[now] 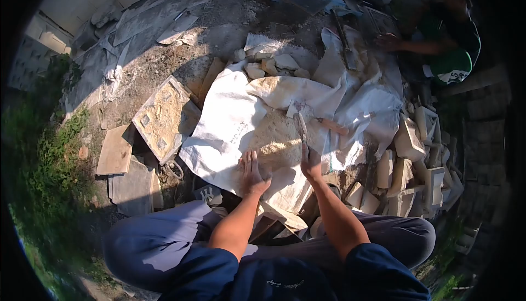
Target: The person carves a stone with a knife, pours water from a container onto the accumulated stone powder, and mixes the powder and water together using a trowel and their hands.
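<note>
My left hand (255, 178) has its fingers stretched out and rests against the near left edge of a pale, sandy heap (278, 136). The heap lies on a spread white woven sack (219, 120). In my right hand (311, 165) is a long, narrow, flat tool (299, 127), pointing away from me along the heap's right side; its exact kind is unclear. Just beyond it, a wooden handle (332, 126) lies on the sack, beside a small flat pale piece (298, 107).
A dusty square mould-like panel (167, 116) leans at left near broken slabs (115, 150). Stone chunks (268, 65) sit behind the sack. Cast blocks (408, 139) are piled at right. Another person (449, 43) crouches at upper right, near a long-handled tool (345, 43).
</note>
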`<move>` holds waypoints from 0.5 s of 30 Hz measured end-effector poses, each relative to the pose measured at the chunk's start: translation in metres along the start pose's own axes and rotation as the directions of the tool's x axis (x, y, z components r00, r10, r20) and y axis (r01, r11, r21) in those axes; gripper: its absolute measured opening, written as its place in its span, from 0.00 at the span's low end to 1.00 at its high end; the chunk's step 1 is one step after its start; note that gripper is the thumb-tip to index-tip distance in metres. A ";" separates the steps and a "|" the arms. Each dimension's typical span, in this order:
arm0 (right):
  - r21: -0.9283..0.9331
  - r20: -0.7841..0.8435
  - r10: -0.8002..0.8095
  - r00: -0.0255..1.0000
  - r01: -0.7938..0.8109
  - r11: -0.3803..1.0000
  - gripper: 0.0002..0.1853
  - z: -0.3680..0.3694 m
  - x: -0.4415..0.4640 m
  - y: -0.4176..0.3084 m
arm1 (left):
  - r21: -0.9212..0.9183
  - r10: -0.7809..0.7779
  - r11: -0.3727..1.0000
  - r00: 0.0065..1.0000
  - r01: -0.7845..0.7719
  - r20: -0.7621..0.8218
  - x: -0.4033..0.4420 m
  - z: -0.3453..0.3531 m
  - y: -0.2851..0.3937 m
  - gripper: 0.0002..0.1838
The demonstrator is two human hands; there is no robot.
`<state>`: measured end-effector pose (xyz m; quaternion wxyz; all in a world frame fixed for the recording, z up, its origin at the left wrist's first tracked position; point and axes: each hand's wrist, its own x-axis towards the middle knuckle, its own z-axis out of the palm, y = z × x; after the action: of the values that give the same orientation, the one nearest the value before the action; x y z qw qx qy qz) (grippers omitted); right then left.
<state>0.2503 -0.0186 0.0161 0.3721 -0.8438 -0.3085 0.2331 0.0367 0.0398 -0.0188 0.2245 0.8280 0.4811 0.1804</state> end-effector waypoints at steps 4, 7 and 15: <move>-0.152 0.044 0.055 0.997 -0.048 0.987 0.29 0.021 0.003 0.024 | -0.046 -0.023 0.999 0.999 0.022 -0.026 0.002 -0.003 0.001 0.46; -0.187 0.070 0.148 0.987 -0.133 0.973 0.29 0.022 -0.003 0.014 | -0.104 -0.022 0.994 0.998 0.016 -0.055 0.001 -0.001 -0.001 0.46; -0.335 0.221 0.241 0.945 -0.158 0.929 0.31 0.023 -0.027 0.001 | -0.071 0.000 0.997 0.998 -0.005 -0.066 0.002 0.000 -0.002 0.42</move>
<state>0.2170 -0.0268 0.0057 0.1643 -0.8816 -0.2992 0.3261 0.0364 0.0419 -0.0200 0.2377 0.8135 0.4806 0.2251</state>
